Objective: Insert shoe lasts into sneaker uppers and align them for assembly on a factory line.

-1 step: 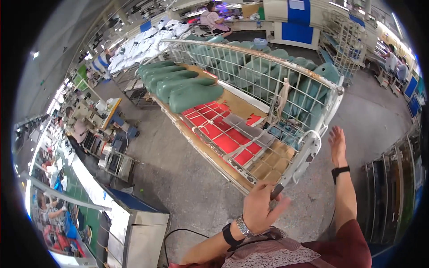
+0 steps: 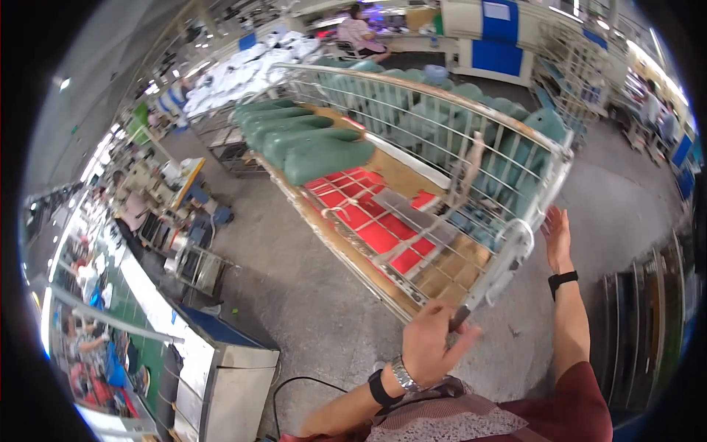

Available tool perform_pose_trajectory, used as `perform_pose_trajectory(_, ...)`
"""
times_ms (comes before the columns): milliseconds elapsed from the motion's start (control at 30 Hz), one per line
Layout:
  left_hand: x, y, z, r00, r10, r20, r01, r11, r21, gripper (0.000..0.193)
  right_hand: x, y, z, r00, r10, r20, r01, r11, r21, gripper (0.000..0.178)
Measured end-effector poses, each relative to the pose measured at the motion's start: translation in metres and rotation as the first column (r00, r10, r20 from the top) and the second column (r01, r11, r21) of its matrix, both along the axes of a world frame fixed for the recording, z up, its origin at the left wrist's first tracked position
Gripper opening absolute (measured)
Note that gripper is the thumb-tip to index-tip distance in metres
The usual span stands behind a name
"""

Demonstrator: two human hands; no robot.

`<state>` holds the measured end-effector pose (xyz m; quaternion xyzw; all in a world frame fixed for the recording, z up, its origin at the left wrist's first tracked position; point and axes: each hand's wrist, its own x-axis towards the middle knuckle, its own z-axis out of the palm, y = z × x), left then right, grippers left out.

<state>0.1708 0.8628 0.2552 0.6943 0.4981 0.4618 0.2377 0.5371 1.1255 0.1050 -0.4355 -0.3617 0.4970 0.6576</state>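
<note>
A white wire cart with chipped, rusty rails stands before me. My left hand is closed on its near corner, by a dark piece at the end of the rail, with the thumb sticking out to the right. My right hand is raised beside the cart's right end frame, fingers stretched out; whether it touches the frame I cannot tell. Green shoe lasts lie in a row at the cart's left end. More green lasts stand behind the mesh on the far side. Red sheet and brown cardboard line the cart's bed.
A metal cabinet stands at lower left, with a black cable on the floor beside it. A dark rack is at right. White pieces are heaped on a far table. A seated person works at the back.
The cart sits slightly further right in the picture. Its right end frame is now closer to my right hand's fingers. My left hand keeps its hold on the corner.
</note>
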Motion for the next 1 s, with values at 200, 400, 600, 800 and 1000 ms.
perform_pose_trajectory(200,0.012,0.008,0.018,0.973,0.184,-0.142,-0.172,0.981,0.093,0.033,0.018,0.053,-0.042,0.99,-0.083,0.117,0.077,0.996,0.052,0.047)
perform_pose_trajectory(400,0.036,0.034,0.011,0.96,0.266,-0.089,-0.236,0.938,0.253,0.035,0.036,0.129,-0.124,0.955,0.097,-0.28,-0.128,0.988,-0.091,0.058)
perform_pose_trajectory(600,0.033,0.038,-0.002,0.995,0.097,0.025,-0.098,0.911,0.4,0.04,0.125,0.19,-0.203,0.966,0.205,-0.157,-0.21,0.977,-0.021,0.058)
perform_pose_trajectory(800,-0.025,0.033,0.008,0.981,0.123,-0.148,-0.03,0.859,0.511,0.044,0.103,0.118,-0.111,0.988,0.145,0.045,-0.145,0.989,0.007,0.059)
perform_pose_trajectory(1000,-0.244,-0.035,0.004,0.888,0.248,-0.388,0.011,0.831,0.556,0.027,-0.206,-0.126,0.028,0.982,-0.164,0.096,0.153,0.982,0.11,0.082)
